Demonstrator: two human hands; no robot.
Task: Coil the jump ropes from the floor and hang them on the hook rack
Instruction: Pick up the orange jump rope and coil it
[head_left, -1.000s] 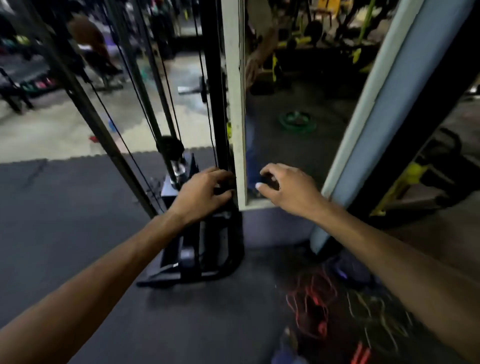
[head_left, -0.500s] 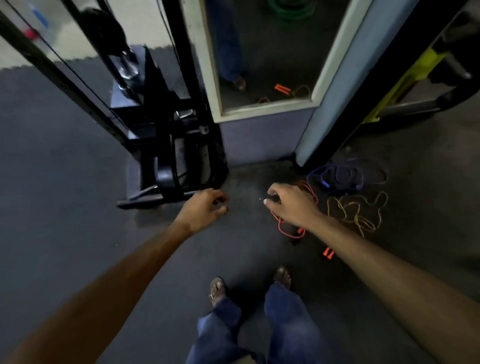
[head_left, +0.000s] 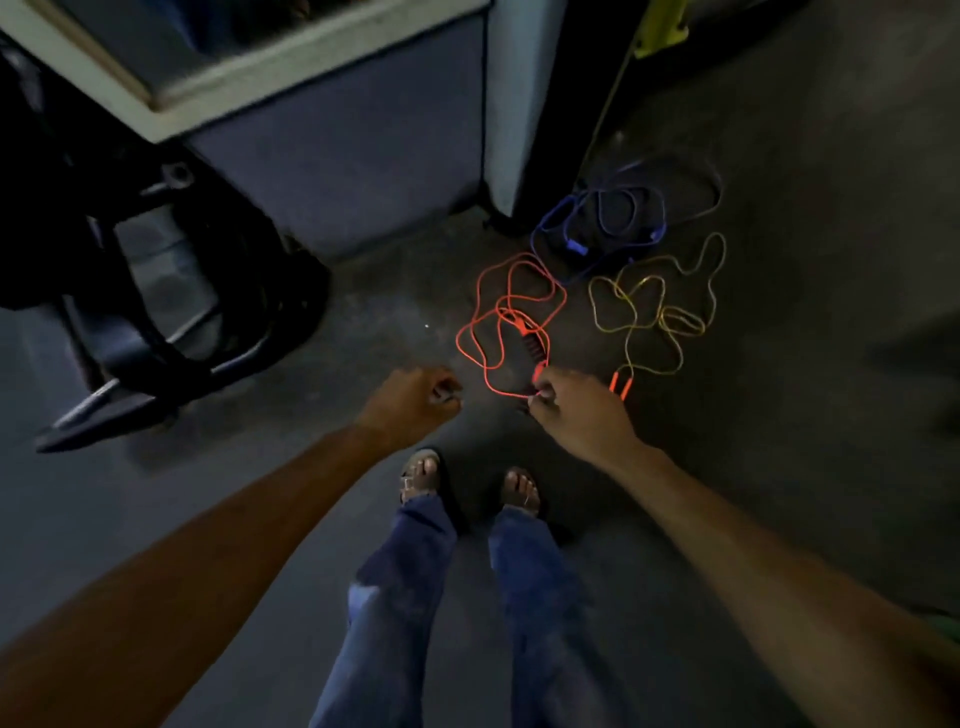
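Note:
Three tangled jump ropes lie on the dark floor by the wall corner: an orange jump rope (head_left: 511, 312), a yellow jump rope (head_left: 657, 312) with orange handles (head_left: 621, 384), and a blue jump rope (head_left: 602, 223) farthest from me. My right hand (head_left: 576, 415) reaches down and its fingertips pinch the near end of the orange rope by its dark handle (head_left: 532, 351); the rope still rests on the floor. My left hand (head_left: 413, 402) hovers to the left, fingers curled, holding nothing. No hook rack is visible.
A black cable-machine base (head_left: 156, 332) stands at left. A mirror frame and blue-grey wall (head_left: 337, 140) are ahead, a yellow machine part (head_left: 662, 26) at top right. My feet in sandals (head_left: 467, 483) stand just behind the ropes.
My view has tilted from the machine and mirror down to the floor. Both hands have dropped, and the right hand has closed on the orange rope's end.

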